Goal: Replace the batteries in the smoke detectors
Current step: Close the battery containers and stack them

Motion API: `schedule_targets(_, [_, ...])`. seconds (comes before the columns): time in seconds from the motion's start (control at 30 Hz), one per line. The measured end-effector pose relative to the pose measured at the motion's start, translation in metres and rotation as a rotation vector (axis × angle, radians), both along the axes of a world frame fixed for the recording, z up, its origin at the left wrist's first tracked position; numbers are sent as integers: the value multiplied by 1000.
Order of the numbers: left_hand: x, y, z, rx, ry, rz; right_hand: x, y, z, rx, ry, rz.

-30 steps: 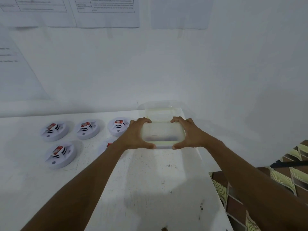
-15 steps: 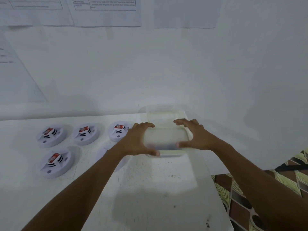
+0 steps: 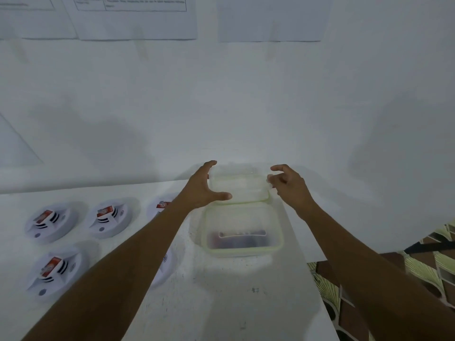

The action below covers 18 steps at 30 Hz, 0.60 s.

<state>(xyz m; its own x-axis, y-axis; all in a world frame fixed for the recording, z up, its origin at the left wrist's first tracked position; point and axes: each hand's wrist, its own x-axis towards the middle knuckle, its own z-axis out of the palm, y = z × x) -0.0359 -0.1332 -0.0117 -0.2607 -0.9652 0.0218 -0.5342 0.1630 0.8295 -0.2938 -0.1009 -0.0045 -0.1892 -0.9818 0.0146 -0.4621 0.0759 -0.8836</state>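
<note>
We see five white smoke detectors [image 3: 108, 216] lying in two rows at the left part of the surface [image 3: 221, 303], three nearer the far edge and two closer to us. One in each row is partly covered by the left forearm. The ones in plain sight each carry a red-labelled battery [image 3: 46, 215] on top.

To their right, near the right edge, stands a clear container [image 3: 242, 244] with a greenish rim, open, with dark things on its bottom that we cannot make out. Its lid [image 3: 238, 185] is over the container's far edge, close to the wall [image 3: 246, 107]. The left hand [image 3: 202, 190] grips the lid's left end, with the thumb on the near rim and the fingers over the far one. The right hand [image 3: 290, 185] is at the lid's right end with its fingers curled, and the blur keeps us from telling whether it grips the rim.

Printed papers [image 3: 138, 18] hang on the wall above, and a patterned floor [image 3: 430, 267] shows past the right edge.
</note>
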Motion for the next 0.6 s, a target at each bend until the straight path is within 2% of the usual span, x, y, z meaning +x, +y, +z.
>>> schedule_targets(0.07, [-2, -6, -1, 3, 27, 1, -3, -6, -6, -8, -3, -68])
schedule_targets(0.13, [0, -10, 2, -7, 63, 19, -7, -12, -10, 29, 74, -104])
schedule_targets(0.33, [35, -12, 19, -74, 116, 63, -1, -29, -19, 180, 277, -40])
schedule_targets(0.43, [53, -8, 20, -93, 87, 67, 3, -33, -16, 199, 293, -58])
schedule_targets(0.5, [60, -4, 18, -94, 81, 85, 2, -32, -9, 209, 213, -99])
schedule_targets(0.6, [63, 0, 16, -84, 100, 97, -9, -27, 6, 177, -63, -160])
